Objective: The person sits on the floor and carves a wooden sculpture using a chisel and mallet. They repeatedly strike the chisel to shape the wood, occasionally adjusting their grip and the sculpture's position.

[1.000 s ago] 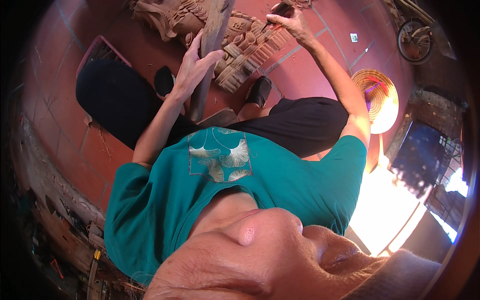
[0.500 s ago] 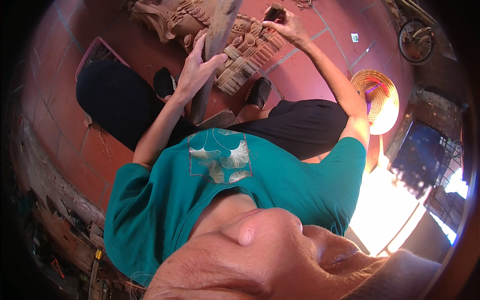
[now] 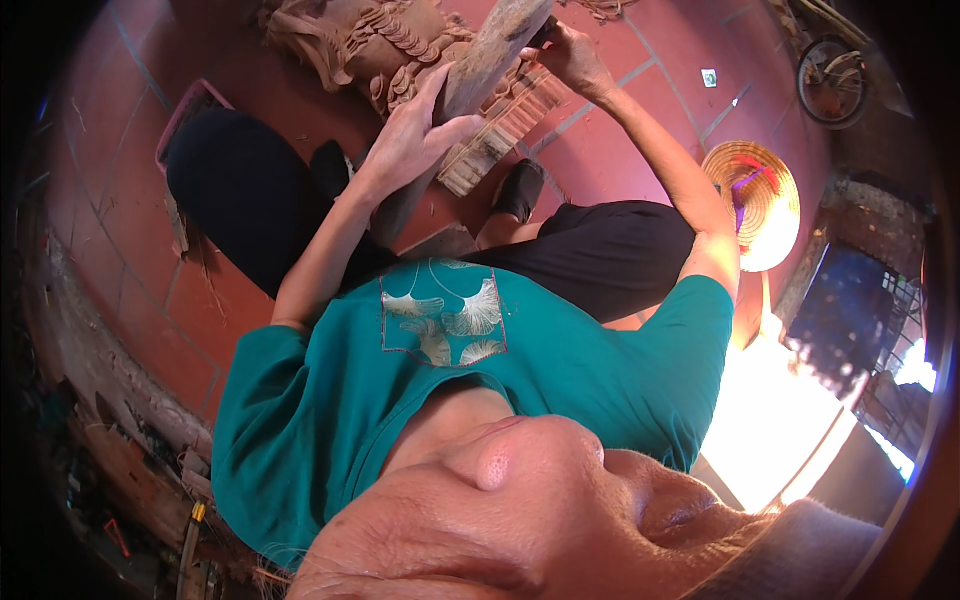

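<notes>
My left hand [image 3: 412, 150] is closed around a long, rough wooden club [image 3: 490, 60], its thumb stretched across the near side. The club slants up to the right, and its upper end is beside my right hand [image 3: 578, 62]. That hand grips a dark chisel [image 3: 543, 36], mostly hidden by the fingers and the club. Beneath both hands lies a carved brown wooden piece [image 3: 385, 45] with scale-like relief and a ridged block [image 3: 500, 140] at its near end. The chisel's tip cannot be seen.
Red floor tiles [image 3: 650, 120] surround the carving, with wood chips scattered about. My feet [image 3: 518, 190] flank its near end. A pink-rimmed basket [image 3: 190, 105] stands by my left knee. To the right are a woven conical hat [image 3: 765, 205] and a wheel [image 3: 832, 80].
The club's upper end has swung right, up to the chisel in my right hand. My left hand has moved slightly right with it, and the right hand has barely shifted.
</notes>
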A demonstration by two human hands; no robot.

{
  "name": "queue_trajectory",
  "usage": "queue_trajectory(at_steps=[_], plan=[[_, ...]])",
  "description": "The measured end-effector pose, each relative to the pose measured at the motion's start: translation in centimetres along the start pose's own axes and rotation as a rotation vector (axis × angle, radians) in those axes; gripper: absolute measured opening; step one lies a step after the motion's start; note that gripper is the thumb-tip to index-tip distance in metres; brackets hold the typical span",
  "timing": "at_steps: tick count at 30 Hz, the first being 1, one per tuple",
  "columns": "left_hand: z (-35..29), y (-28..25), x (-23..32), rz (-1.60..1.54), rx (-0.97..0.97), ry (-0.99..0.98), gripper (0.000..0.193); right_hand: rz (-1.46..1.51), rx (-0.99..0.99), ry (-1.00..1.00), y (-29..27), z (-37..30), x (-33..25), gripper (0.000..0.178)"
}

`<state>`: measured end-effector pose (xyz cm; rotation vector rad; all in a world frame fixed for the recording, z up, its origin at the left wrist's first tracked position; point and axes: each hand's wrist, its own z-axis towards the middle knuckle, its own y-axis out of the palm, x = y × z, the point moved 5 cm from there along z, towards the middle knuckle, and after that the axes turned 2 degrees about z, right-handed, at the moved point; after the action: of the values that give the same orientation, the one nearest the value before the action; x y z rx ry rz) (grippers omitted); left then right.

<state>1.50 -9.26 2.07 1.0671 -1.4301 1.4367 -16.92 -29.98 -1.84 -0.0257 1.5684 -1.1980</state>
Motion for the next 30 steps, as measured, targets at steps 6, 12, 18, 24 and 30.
queue_trajectory(at_steps=[6,12,18,24,30], plan=[[-0.5,-0.5,3.0,-0.099,0.117,0.07,0.077,0.119,0.041,-0.133,0.3,0.0,0.6,0.038],[0.3,-0.1,1.0,0.224,0.047,0.078,0.076,-0.064,0.044,-0.104,0.0,0.2,0.5,0.038],[-0.4,-0.8,1.7,0.092,0.066,0.065,0.077,0.021,0.016,-0.114,-0.1,-0.3,1.1,0.046],[-0.7,-3.8,5.7,-0.028,-0.035,-0.119,0.078,-0.025,0.027,-0.164,0.5,-0.1,0.8,0.058],[1.4,-6.1,9.6,0.172,0.043,0.164,0.073,-0.063,0.049,-0.177,0.6,0.1,0.1,0.058]])
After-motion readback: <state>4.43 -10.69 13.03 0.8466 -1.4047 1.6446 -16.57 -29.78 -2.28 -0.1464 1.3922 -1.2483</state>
